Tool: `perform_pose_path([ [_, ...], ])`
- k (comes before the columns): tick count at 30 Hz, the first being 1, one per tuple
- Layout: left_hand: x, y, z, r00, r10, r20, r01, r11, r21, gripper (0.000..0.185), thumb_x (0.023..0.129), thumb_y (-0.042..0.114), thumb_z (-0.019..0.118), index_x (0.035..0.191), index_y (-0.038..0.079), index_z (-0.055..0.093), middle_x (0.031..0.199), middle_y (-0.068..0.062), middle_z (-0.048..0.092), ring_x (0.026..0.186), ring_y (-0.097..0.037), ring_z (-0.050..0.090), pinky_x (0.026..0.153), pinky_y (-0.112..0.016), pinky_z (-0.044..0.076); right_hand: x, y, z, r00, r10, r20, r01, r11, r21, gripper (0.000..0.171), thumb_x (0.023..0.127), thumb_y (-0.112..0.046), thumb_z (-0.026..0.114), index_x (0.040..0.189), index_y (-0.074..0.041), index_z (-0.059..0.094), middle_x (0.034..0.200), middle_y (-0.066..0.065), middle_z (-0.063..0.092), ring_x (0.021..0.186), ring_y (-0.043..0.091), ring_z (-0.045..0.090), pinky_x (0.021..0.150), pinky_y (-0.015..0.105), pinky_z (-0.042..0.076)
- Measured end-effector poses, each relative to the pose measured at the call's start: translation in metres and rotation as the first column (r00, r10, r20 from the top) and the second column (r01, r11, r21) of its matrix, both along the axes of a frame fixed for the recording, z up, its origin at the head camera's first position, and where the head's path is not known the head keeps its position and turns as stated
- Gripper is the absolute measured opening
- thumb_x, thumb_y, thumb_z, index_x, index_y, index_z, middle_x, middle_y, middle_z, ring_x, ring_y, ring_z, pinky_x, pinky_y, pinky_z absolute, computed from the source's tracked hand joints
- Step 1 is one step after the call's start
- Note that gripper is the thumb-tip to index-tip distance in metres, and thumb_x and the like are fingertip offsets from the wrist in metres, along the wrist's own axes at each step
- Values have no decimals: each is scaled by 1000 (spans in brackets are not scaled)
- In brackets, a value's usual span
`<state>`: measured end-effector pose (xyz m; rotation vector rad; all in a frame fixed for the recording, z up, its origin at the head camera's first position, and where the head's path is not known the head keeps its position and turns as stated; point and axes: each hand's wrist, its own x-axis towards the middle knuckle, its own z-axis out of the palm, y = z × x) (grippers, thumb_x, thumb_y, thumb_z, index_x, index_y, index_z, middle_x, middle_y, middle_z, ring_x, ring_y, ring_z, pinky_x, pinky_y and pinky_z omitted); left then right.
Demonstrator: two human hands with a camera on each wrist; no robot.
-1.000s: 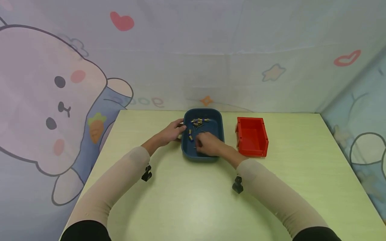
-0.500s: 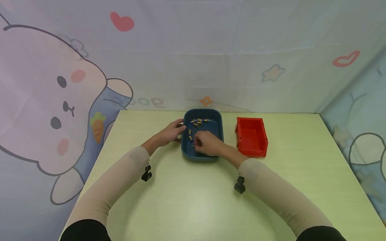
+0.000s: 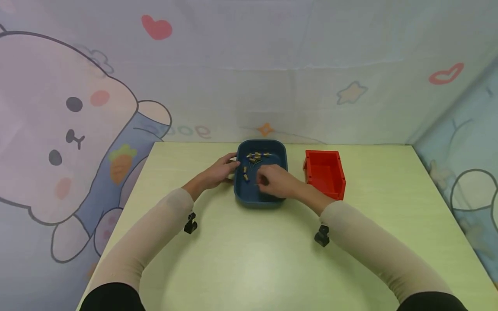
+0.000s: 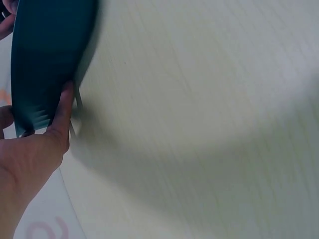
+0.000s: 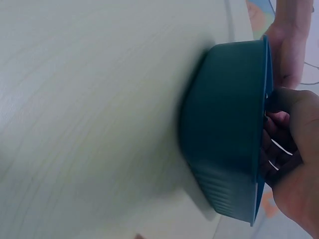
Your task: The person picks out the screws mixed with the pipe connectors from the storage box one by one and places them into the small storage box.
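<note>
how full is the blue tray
Partly filled: small brass-and-blue fittings lie in the blue tray, leaving much of it bare; the right hand hides part.

Beige sleeves, black upper ends, small angular black blocks beside the cuffs

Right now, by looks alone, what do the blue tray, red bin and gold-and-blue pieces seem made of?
Blue tray: probably molded plastic, smooth and satiny, with regular ribs on its wall.
Red bin: likely plastic, fairly smooth; one even color, thin walls.
Gold-and-blue pieces: perhaps brass, by color; blue parts possibly plastic. Too small to judge their finish.
</note>
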<state>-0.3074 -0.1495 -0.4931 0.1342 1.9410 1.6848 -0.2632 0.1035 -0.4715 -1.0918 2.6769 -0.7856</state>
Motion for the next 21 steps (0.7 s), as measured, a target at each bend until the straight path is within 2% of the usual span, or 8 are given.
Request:
perform_pose_path([
  [13,-1,-1,-4,1000,-6,9,5,1000,13,58,116,23,44,169,16,21,160,-23,41,149,-40,43,102,-58,52,6,18,11,1000,-4,-3,4,1000,16,10,95,-7,76,94,-12,68,90,0,63,83,18,58,76,29,54],
  [21,0,-1,-2,1000,-2,16,2,1000,22,58,116,23,44,169,16,21,161,-23,39,150,-40,41,106,-62,49,11,28,13,1000,-2,-13,2,1000,27,10,95,-7,76,93,-12,67,89,0,62,82,18,57,74,30,53],
])
